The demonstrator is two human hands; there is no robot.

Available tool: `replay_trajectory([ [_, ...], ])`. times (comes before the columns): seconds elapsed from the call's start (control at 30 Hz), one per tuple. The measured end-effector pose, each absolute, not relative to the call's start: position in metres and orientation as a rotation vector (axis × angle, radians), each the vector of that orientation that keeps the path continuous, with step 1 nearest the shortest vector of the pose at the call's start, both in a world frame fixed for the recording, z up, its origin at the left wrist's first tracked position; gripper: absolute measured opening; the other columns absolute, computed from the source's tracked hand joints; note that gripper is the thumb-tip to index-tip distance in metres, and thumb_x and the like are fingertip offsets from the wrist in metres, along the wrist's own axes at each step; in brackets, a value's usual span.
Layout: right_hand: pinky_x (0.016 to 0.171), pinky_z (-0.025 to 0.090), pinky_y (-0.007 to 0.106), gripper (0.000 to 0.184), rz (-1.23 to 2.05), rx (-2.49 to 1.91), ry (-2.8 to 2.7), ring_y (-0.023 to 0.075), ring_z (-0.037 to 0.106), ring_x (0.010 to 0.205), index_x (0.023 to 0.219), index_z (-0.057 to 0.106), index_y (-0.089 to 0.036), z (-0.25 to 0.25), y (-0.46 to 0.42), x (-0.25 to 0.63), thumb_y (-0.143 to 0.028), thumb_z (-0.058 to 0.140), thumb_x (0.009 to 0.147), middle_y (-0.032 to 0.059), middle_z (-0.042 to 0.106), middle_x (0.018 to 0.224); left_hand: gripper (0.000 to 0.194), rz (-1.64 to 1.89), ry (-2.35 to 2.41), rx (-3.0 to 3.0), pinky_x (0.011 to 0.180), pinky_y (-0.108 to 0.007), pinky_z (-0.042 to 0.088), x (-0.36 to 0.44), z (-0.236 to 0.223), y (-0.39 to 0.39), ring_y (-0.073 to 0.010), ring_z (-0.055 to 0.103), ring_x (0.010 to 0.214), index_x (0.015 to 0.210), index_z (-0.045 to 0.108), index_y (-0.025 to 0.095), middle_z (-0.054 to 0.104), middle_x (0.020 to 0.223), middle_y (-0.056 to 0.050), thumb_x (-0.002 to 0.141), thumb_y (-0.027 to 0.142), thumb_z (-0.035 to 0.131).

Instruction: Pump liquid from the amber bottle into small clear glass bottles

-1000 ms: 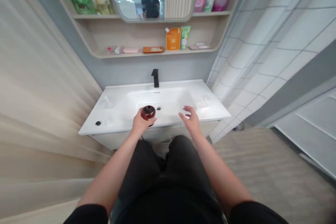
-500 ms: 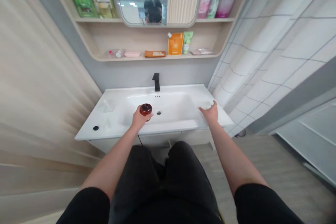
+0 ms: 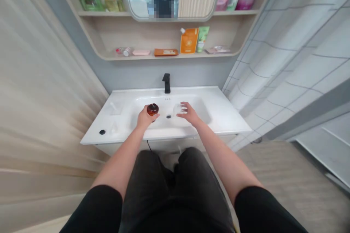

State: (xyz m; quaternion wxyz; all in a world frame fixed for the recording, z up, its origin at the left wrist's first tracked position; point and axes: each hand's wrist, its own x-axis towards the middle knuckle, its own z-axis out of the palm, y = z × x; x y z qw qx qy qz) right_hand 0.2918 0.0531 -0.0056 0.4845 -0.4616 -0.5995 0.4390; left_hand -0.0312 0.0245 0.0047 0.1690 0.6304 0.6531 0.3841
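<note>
Dark reddish-brown rounded bottle (image 3: 152, 109), its lower body closed in the grip of the left hand (image 3: 144, 119), held over the white ceramic basin (image 3: 203, 111) left of the drain (image 3: 168, 116). Right hand (image 3: 189, 114): grip half open, fingers spread, holding nothing, above the basin, below the black faucet (image 3: 166, 83).

Wooden shelves (image 3: 153, 36) sit beside white wall tiles (image 3: 287, 58) above beige flooring (image 3: 279, 167).

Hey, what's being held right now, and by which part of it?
The left hand grips a round amber bottle around its lower body, its top showing; the right hand appears empty.
</note>
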Motion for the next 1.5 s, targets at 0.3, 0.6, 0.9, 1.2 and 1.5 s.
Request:
replay_trajectory([
  [0.3, 0.112, 0.064, 0.061, 0.082, 1.206, -1.252, -1.377, 0.0281, 0.075, 0.111, 0.121, 0.065, -0.030, -0.048, 0.051, 0.226, -0.035, 0.104, 0.049, 0.0041, 0.075, 0.127, 0.077, 0.922, 1.967, 1.986, 0.105, -0.044, 0.060, -0.021, 0.005, 0.018, -0.0415, 0.080, 0.127, 0.148, 0.065, 0.022, 0.083, 0.137, -0.019, 0.085, 0.047, 0.099],
  [0.6, 0.115, 0.062, 0.054, 0.083, 1.157, -1.240, -1.530, 0.0292, 0.075, 0.118, 0.131, 0.069, -0.029, -0.044, 0.045, 0.229, -0.029, 0.104, 0.056, 0.0055, 0.079, 0.125, 0.067, 0.774, 1.973, 2.175, 0.101, -0.044, 0.057, -0.014, 0.006, 0.009, -0.0412, 0.076, 0.130, 0.148, 0.066, 0.024, 0.081, 0.141, -0.018, 0.090, 0.045, 0.093],
  [0.9, 0.115, 0.061, 0.053, 0.081, 1.100, -1.331, -1.569, 0.0287, 0.076, 0.116, 0.128, 0.069, -0.029, -0.040, 0.047, 0.225, -0.020, 0.102, 0.055, 0.0039, 0.079, 0.122, 0.055, 0.705, 1.985, 2.291, 0.104, -0.046, 0.054, -0.011, 0.008, 0.007, -0.0403, 0.073, 0.130, 0.147, 0.069, 0.022, 0.080, 0.138, -0.019, 0.095, 0.032, 0.082],
  [1.2, 0.117, 0.060, 0.053, 0.081, 1.088, -1.342, -1.621, 0.0305, 0.076, 0.120, 0.130, 0.070, -0.028, -0.037, 0.044, 0.224, -0.018, 0.103, 0.057, 0.0057, 0.078, 0.123, 0.066, 0.704, 1.955, 2.408, 0.118, -0.053, 0.043, -0.014, 0.007, 0.008, -0.0425, 0.069, 0.136, 0.157, 0.066, 0.019, 0.077, 0.149, -0.020, 0.092, 0.026, 0.080],
  [1.5, 0.115, 0.061, 0.051, 0.082, 1.072, -1.351, -1.646, 0.0289, 0.077, 0.116, 0.130, 0.070, -0.029, -0.043, 0.048, 0.224, -0.020, 0.105, 0.056, 0.0045, 0.078, 0.124, 0.069, 0.728, 1.903, 2.457, 0.123, -0.055, 0.037, -0.016, 0.009, 0.007, -0.0429, 0.065, 0.143, 0.161, 0.066, 0.020, 0.075, 0.155, -0.020, 0.093, 0.021, 0.078],
])
